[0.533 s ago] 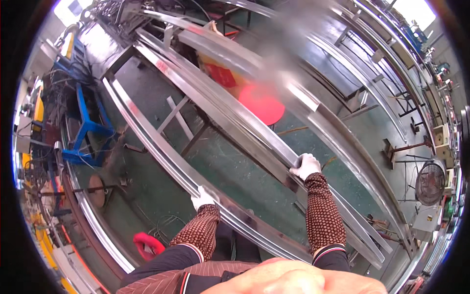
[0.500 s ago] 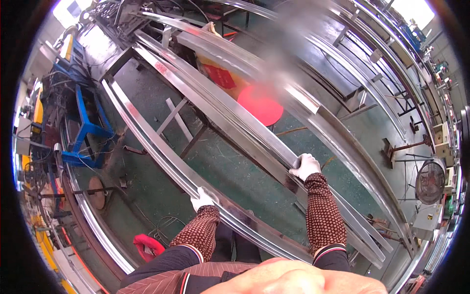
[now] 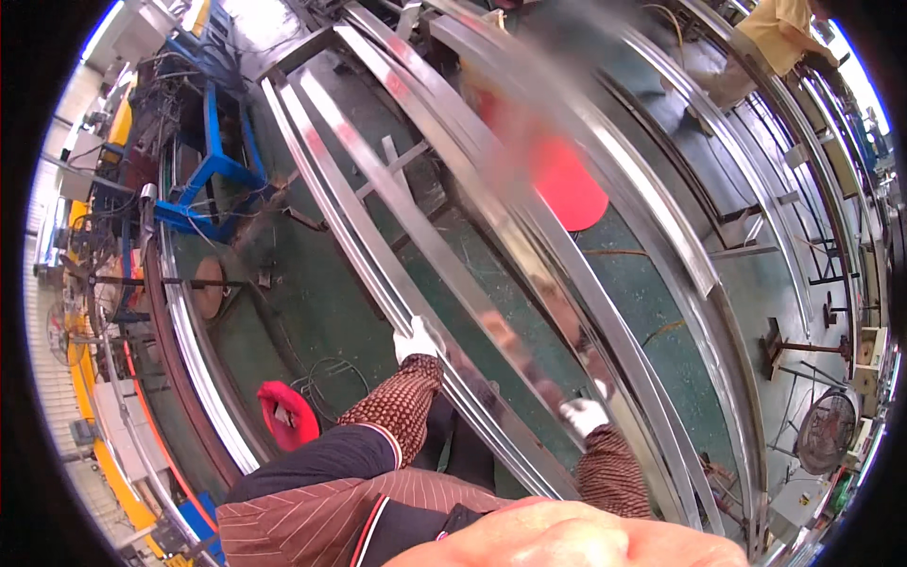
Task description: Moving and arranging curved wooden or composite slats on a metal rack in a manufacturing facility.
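My left hand [image 3: 416, 342], in a white glove, is closed around the edge of the long silvery metal profiles [image 3: 364, 274] on the left. My right hand [image 3: 583, 416], also gloved in white, is closed at the edge of a single shiny metal profile [image 3: 430, 241]. Some of its fingers are hard to make out. That profile lies between the left ones and a stack of long profiles [image 3: 576, 255] on the right, with gaps on both sides. Red smears mark several profiles near their far ends.
Beyond the stack stands a round red stool top [image 3: 572, 184]. A blue metal frame [image 3: 213, 165] is at the far left, and a red bag-like item [image 3: 288, 416] lies near my left arm. A pedestal fan [image 3: 827, 430] stands right. Another person in a yellow top [image 3: 779, 33] is at the far right.
My right hand has come nearer and left the right stack's edge. A single profile now lies apart from that stack, closer to the left profiles. My left hand stays on them. The view has turned.
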`<state>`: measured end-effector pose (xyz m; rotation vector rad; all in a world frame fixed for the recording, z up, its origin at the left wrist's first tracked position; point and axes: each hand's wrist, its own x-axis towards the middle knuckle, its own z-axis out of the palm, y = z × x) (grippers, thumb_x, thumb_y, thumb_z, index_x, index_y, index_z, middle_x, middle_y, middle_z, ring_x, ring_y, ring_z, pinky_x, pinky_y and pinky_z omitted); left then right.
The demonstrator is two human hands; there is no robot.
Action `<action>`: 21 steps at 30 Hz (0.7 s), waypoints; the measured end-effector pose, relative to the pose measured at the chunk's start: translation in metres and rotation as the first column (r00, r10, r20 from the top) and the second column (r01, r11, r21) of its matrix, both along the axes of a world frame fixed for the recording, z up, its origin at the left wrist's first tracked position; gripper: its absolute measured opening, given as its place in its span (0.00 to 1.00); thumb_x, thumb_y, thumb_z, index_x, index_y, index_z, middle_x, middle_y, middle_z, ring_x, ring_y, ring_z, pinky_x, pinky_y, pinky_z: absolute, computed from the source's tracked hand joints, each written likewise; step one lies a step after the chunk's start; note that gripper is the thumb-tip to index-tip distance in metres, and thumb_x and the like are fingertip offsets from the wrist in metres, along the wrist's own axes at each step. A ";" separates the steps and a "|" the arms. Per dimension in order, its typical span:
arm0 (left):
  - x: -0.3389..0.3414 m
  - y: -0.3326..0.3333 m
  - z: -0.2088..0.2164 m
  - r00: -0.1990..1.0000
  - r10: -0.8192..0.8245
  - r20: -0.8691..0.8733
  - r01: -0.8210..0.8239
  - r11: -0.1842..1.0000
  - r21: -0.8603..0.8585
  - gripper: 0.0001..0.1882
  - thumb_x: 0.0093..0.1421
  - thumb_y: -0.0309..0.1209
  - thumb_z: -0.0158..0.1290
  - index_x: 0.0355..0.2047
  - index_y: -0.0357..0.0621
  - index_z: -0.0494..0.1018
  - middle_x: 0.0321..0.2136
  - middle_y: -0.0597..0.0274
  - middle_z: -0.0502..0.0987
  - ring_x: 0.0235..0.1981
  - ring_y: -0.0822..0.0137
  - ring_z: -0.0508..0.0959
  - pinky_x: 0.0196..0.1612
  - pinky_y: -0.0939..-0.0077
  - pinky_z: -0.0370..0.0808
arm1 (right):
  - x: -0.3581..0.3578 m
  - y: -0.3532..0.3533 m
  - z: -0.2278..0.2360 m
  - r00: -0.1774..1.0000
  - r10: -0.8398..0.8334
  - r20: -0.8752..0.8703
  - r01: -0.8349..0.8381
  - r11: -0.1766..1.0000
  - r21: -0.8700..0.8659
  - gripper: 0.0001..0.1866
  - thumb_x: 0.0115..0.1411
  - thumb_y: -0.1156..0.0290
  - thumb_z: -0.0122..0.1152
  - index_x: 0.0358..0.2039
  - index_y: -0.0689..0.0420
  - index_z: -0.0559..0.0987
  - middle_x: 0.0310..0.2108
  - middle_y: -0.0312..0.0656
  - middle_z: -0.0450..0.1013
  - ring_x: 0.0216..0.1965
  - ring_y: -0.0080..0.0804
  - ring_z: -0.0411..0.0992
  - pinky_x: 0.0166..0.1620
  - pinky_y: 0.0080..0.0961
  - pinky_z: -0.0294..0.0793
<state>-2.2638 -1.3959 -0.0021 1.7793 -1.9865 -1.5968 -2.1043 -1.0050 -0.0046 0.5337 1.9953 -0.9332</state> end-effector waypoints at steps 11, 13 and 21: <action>0.013 -0.012 -0.028 1.000 0.024 0.011 -0.022 0.995 -0.102 0.29 0.67 0.47 0.66 0.60 0.39 0.78 0.45 0.52 0.87 0.46 0.56 0.87 0.54 0.57 0.83 | 0.053 -0.061 -0.034 0.993 -0.109 -0.049 0.113 0.989 0.093 0.28 0.72 0.46 0.67 0.51 0.61 0.89 0.45 0.56 0.87 0.50 0.50 0.86 0.57 0.41 0.81; 0.022 -0.024 -0.070 1.000 0.021 0.007 -0.020 0.997 -0.079 0.32 0.67 0.48 0.65 0.62 0.39 0.77 0.47 0.50 0.87 0.50 0.53 0.86 0.58 0.56 0.81 | 0.037 -0.077 -0.035 0.995 -0.040 -0.094 0.049 0.994 0.101 0.28 0.72 0.45 0.67 0.51 0.61 0.88 0.45 0.56 0.87 0.51 0.50 0.85 0.56 0.42 0.81; 0.024 -0.044 -0.100 0.998 0.049 -0.046 -0.051 0.998 -0.030 0.33 0.66 0.50 0.65 0.64 0.40 0.78 0.50 0.46 0.88 0.52 0.48 0.87 0.59 0.52 0.81 | 0.007 -0.129 -0.052 0.981 -0.156 -0.119 0.157 0.988 0.001 0.25 0.73 0.51 0.69 0.51 0.65 0.88 0.42 0.51 0.88 0.44 0.35 0.84 0.51 0.35 0.81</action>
